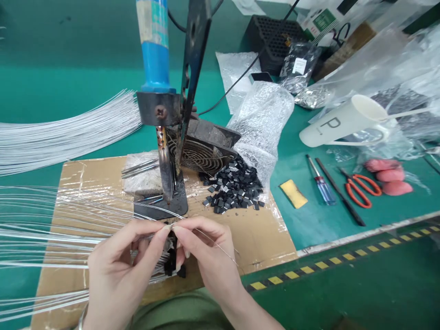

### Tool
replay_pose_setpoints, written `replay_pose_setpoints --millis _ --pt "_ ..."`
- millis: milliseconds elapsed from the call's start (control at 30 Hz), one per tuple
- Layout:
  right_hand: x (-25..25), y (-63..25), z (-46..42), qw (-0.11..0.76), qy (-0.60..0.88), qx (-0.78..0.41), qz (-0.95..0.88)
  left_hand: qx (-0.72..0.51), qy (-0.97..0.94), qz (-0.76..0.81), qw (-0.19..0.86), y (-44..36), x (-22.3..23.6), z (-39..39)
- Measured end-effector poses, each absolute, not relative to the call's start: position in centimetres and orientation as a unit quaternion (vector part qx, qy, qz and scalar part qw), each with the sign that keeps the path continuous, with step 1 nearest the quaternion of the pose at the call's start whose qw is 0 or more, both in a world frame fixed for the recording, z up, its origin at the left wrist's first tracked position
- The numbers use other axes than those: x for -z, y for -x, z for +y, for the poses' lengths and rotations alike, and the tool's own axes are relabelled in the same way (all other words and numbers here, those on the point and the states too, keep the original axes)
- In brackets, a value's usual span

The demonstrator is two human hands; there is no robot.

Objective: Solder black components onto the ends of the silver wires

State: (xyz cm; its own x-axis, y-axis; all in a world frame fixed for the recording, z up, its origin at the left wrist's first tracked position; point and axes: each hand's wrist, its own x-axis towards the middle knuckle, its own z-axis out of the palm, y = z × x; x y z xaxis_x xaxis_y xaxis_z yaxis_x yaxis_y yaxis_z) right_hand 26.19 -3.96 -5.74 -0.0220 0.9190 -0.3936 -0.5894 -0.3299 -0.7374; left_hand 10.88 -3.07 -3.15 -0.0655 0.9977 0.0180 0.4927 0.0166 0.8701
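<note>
My left hand and my right hand meet fingertip to fingertip over the cardboard. Both are closed in a pinch on a thin white wire; its exact end between the fingertips is hidden. A fine strand sticks out past my right fingers. Just above the hands, a blue-handled soldering iron points tip down, clamped in a black metal stand. Beneath my fingers lie small black connectors and more wires, partly covered.
Right of the stand lie a dusty fan and a heap of black connectors. A wire bundle spreads at left. Farther right are a yellow sponge, a screwdriver, orange-handled pliers and a white cup.
</note>
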Motion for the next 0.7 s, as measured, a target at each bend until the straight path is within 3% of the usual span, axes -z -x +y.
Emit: replay_pose_setpoints --millis 700 --pt "5.2 -27.3 -3.3 0.511 0.437 -0.718 -0.180 -0.355 -0.649 0.597 0.309 -10.7 3.0 -3.3"
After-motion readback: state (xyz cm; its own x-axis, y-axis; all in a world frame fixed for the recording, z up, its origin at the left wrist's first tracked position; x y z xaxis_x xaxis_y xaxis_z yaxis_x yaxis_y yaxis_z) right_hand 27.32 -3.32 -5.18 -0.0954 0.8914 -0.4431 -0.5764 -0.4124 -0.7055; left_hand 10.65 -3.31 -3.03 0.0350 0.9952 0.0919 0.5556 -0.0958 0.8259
